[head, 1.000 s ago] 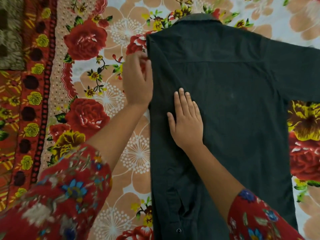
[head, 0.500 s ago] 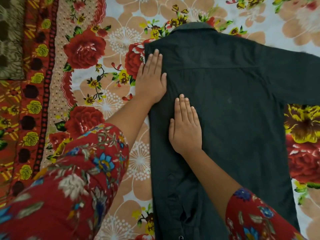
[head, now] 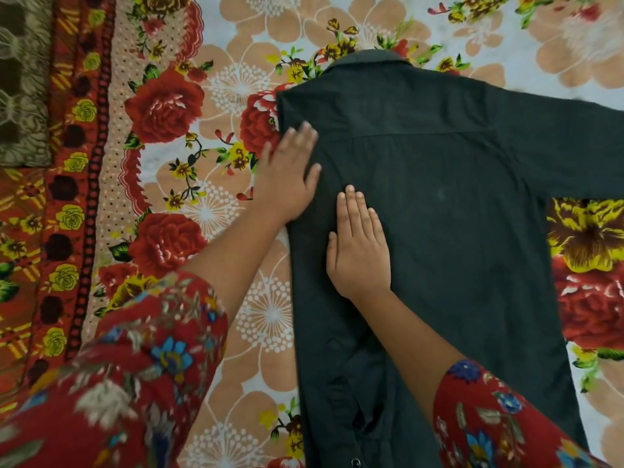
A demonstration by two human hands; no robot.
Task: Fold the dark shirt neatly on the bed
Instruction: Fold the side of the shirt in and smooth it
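Observation:
The dark shirt lies back up on the flowered bed sheet, collar at the far end. Its left side is folded in along a straight vertical edge, and its right sleeve stretches out to the right. My left hand lies flat and blurred on the folded left edge near the shoulder, fingers together, partly off the cloth. My right hand presses flat on the shirt's back just right of that edge, fingers pointing toward the collar. Neither hand grips the cloth.
A red patterned border of the sheet runs down the left side. A brown patterned cushion or cloth sits at the far left corner. Flowered sheet shows left of the shirt and under its right sleeve.
My left hand went from beside the shirt's left edge onto the fold near the shoulder, then slid slightly back toward me. My right hand stayed pressed in place.

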